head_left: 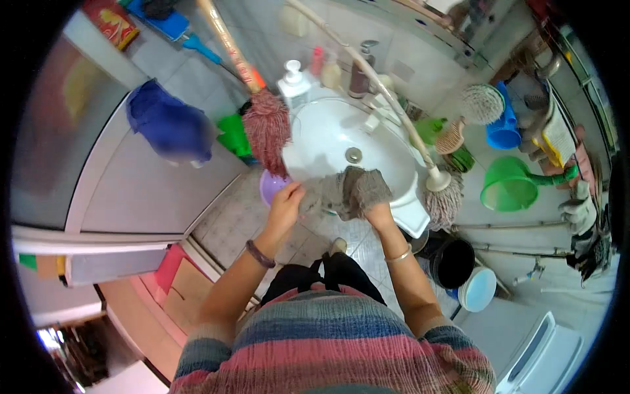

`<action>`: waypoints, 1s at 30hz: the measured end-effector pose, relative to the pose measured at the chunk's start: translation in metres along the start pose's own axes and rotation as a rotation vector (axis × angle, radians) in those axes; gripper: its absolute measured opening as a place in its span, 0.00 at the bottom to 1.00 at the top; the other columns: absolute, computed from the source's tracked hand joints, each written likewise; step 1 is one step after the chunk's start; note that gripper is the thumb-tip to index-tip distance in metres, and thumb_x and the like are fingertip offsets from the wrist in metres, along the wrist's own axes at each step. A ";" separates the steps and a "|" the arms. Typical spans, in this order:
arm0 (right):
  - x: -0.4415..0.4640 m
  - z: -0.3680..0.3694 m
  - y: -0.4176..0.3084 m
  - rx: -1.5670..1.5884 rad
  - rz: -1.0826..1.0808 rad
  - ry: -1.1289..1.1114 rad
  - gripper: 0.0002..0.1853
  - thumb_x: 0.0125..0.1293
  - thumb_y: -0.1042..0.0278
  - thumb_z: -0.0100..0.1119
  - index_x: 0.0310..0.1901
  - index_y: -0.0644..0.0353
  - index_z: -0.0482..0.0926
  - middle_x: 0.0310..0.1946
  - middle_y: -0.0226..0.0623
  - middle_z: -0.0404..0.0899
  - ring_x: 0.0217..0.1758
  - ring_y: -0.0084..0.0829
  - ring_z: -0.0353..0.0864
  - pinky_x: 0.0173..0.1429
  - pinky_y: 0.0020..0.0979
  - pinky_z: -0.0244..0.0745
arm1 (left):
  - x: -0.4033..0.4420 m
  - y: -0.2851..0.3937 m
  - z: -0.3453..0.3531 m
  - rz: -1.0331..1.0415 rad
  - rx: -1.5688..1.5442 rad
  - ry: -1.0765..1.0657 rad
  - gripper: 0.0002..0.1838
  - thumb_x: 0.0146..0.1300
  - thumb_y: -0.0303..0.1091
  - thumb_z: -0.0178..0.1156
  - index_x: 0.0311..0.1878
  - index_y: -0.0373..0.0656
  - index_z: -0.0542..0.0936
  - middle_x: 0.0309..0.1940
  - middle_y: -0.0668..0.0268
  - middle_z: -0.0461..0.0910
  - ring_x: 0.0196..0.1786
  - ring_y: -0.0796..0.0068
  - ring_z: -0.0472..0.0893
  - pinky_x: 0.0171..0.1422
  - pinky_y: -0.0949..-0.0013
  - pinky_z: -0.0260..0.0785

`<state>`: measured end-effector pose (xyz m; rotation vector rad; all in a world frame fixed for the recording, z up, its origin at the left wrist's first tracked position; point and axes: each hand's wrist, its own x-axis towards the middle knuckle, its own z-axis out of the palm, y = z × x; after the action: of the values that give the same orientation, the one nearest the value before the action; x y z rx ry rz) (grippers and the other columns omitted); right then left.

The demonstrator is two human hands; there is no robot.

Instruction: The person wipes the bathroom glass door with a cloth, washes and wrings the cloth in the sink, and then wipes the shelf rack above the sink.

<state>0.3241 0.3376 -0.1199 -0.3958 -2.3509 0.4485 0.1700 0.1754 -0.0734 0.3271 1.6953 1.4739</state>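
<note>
A crumpled grey-brown cloth (pixel 354 192) stretches between my two hands, just over the front edge of the white washbasin (pixel 321 121). My left hand (pixel 286 205) is closed on the thin left end of the cloth, fingers pinched together. At the other end, my right hand (pixel 378 214) grips the bunched part, and the cloth covers most of its fingers. The basin's metal drain (pixel 354 155) shows behind the cloth. A purple basin (pixel 270 186) sits lower down, beyond my left hand.
A red mop (pixel 268 125) leans left of the washbasin; a pale-headed mop (pixel 446 197) stands at its right, its pole crossing the basin. Bottles, including a white pump bottle (pixel 293 82), line the back. A green dipper (pixel 508 184) hangs right, above a black bucket (pixel 454 262).
</note>
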 end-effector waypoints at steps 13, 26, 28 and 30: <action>0.069 0.005 0.080 1.030 1.001 0.042 0.16 0.66 0.68 0.49 0.50 0.72 0.72 0.42 0.45 0.78 0.42 0.36 0.80 0.45 0.31 0.76 | 0.158 -0.045 0.044 0.077 0.556 -0.137 0.33 0.54 0.34 0.60 0.64 0.36 0.64 0.55 0.51 0.71 0.57 0.63 0.71 0.59 0.68 0.63; 0.139 0.041 0.113 1.522 0.916 0.723 0.13 0.60 0.79 0.49 0.47 0.66 0.73 0.44 0.40 0.77 0.45 0.29 0.77 0.49 0.27 0.73 | 0.202 -0.028 0.024 -0.084 0.221 -0.311 0.20 0.58 0.33 0.58 0.54 0.39 0.74 0.42 0.67 0.76 0.42 0.78 0.72 0.48 0.75 0.64; 0.141 0.044 0.112 1.605 0.858 0.746 0.16 0.59 0.81 0.48 0.51 0.66 0.71 0.47 0.40 0.76 0.45 0.28 0.76 0.49 0.26 0.73 | 0.208 -0.029 0.028 -0.089 0.220 -0.323 0.20 0.58 0.33 0.57 0.54 0.39 0.74 0.42 0.67 0.76 0.42 0.78 0.72 0.49 0.75 0.64; 0.136 0.048 0.113 1.667 0.834 0.733 0.16 0.61 0.82 0.44 0.52 0.70 0.70 0.47 0.43 0.76 0.43 0.27 0.77 0.48 0.26 0.76 | 0.214 -0.032 0.032 -0.086 0.201 -0.333 0.20 0.59 0.32 0.57 0.54 0.38 0.74 0.43 0.66 0.76 0.43 0.78 0.72 0.50 0.74 0.64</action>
<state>0.2126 0.4823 -0.1214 -0.5014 -0.4959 1.9354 0.0725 0.3327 -0.1899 0.5682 1.5657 1.1178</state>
